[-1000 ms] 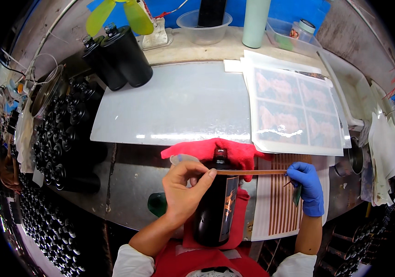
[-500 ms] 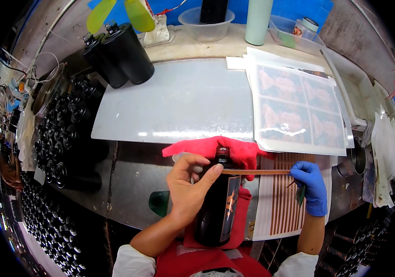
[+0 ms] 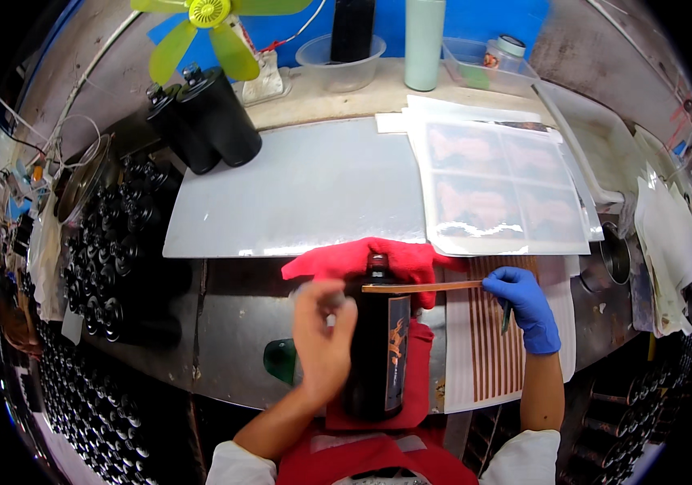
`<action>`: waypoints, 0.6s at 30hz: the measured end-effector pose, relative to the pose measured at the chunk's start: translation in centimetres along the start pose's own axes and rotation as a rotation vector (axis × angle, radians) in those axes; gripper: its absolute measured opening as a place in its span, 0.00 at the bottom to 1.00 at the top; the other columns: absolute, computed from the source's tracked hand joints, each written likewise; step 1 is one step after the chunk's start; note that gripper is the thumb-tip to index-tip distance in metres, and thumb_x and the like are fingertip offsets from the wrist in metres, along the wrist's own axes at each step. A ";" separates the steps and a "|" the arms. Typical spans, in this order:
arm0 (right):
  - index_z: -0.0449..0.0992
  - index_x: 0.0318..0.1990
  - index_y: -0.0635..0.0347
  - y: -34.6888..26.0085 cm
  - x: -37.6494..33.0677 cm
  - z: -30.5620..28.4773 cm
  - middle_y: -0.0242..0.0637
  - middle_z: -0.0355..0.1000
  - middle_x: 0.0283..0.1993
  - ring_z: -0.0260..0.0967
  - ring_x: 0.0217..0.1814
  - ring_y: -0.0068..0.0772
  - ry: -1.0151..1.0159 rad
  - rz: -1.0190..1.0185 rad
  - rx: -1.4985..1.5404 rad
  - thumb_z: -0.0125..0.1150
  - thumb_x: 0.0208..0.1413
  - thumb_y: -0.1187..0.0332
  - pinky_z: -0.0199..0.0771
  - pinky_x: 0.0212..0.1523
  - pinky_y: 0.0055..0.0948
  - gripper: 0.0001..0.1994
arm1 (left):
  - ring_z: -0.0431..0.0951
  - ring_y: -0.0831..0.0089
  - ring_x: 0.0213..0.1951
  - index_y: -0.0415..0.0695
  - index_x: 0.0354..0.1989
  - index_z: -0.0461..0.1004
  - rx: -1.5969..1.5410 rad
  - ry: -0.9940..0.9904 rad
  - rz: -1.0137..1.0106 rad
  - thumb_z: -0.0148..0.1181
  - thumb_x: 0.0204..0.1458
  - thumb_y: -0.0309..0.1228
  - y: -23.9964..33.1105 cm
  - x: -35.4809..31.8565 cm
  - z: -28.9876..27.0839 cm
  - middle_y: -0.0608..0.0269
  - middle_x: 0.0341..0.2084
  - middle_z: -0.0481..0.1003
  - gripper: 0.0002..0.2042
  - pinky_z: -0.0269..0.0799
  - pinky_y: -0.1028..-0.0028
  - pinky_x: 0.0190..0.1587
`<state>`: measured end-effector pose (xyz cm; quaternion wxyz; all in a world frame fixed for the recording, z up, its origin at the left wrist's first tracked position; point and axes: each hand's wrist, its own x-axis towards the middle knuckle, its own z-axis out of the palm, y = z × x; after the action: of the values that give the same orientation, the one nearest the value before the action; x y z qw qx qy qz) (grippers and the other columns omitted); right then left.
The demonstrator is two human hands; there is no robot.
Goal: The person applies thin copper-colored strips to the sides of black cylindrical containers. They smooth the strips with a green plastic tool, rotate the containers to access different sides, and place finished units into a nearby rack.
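Note:
A dark bottle (image 3: 370, 356) with a picture label (image 3: 396, 352) stands before me on red cloth, its neck up. Across its shoulder runs a thin copper-coloured strip (image 3: 423, 288). My right hand (image 3: 528, 311), in a blue glove, pinches the strip's right end; a small dark green flat piece (image 3: 507, 317) hangs below those fingers. Bare and blurred, my left hand (image 3: 322, 343) is beside the bottle's left side, fingers curled and apart from the thumb, off the strip's left end. A sheet of parallel copper-coloured strips (image 3: 498, 339) lies under and left of the gloved hand.
A bunched red cloth (image 3: 338, 260) lies behind the bottle. A dark green flat piece (image 3: 280, 360) rests left. Beyond are a grey board (image 3: 297, 186), printed sheets (image 3: 508, 186), two black bottles (image 3: 229, 121) and a fan (image 3: 210, 12). Many dark bottles crowd the left.
My left hand has come off the strip's left end and moved slightly left and down. My gloved hand still pinches the right end. The view has shifted a little.

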<state>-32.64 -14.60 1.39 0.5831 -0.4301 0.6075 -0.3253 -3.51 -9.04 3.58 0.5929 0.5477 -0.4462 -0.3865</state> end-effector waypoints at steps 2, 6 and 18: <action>0.78 0.27 0.63 -0.5 0.1 0.0 0.25 0.69 0.23 0.62 0.26 0.14 -0.022 -0.002 -0.010 0.65 0.45 0.65 0.60 0.28 0.17 0.09 | 0.67 0.62 0.48 0.42 0.52 0.67 0.263 -0.296 0.352 0.64 0.45 0.33 1.7 -3.2 -1.6 0.50 0.50 0.65 0.24 0.62 0.67 0.50; 0.78 0.28 0.63 -0.7 -0.1 -0.4 0.25 0.69 0.24 0.62 0.27 0.14 -0.026 -0.002 -0.007 0.66 0.45 0.66 0.61 0.30 0.18 0.09 | 0.54 0.36 0.57 0.40 0.58 0.61 0.830 -0.712 0.593 0.67 0.40 0.40 3.8 -6.2 -2.4 0.37 0.55 0.56 0.35 0.51 0.49 0.58; 0.77 0.27 0.63 -3.2 -1.7 3.0 0.26 0.70 0.25 0.63 0.30 0.14 -0.107 -0.080 0.042 0.64 0.46 0.69 0.62 0.33 0.18 0.06 | 0.55 0.41 0.59 0.29 0.64 0.36 0.738 -0.573 0.614 0.72 0.26 0.55 0.5 -6.6 -6.3 0.26 0.55 0.52 0.64 0.42 0.39 0.57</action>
<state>-29.29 -14.10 4.66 0.6103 -0.4583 0.5509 -0.3377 0.50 -0.81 3.39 0.3021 0.4371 -0.8342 -0.1475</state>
